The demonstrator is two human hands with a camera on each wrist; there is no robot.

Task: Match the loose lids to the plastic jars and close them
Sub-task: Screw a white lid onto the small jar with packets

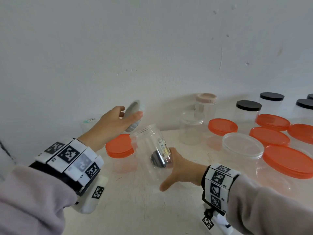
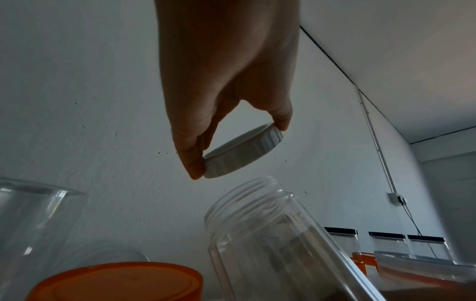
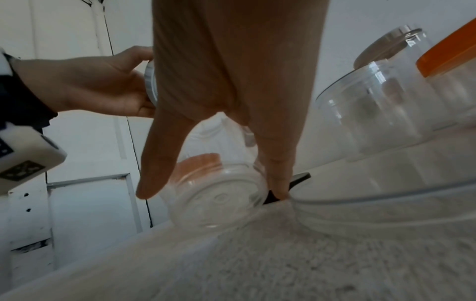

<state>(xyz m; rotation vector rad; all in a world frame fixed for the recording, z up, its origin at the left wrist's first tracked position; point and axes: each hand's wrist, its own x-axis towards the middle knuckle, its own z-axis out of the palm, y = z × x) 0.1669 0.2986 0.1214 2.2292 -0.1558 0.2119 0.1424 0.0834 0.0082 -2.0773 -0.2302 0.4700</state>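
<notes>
Right hand (image 1: 182, 168) grips clear jar (image 1: 151, 146), tilted toward left hand (image 1: 108, 124), whose fingers (image 2: 192, 163) pinch white lid (image 2: 243, 151) near its mouth, likely for capping.

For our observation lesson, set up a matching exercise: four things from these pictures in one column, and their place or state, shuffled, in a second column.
Things:
1. White lid
2. Tilted jar
3. Pink-lidded jar
4. Black-lidded jars

Place or state:
A. Open, held near its base by the right hand
B. Closed, far right by the wall
C. Pinched in the left hand, above a jar mouth
D. Closed, standing at the back behind an open jar

Pairs: 1-C, 2-A, 3-D, 4-B
</notes>
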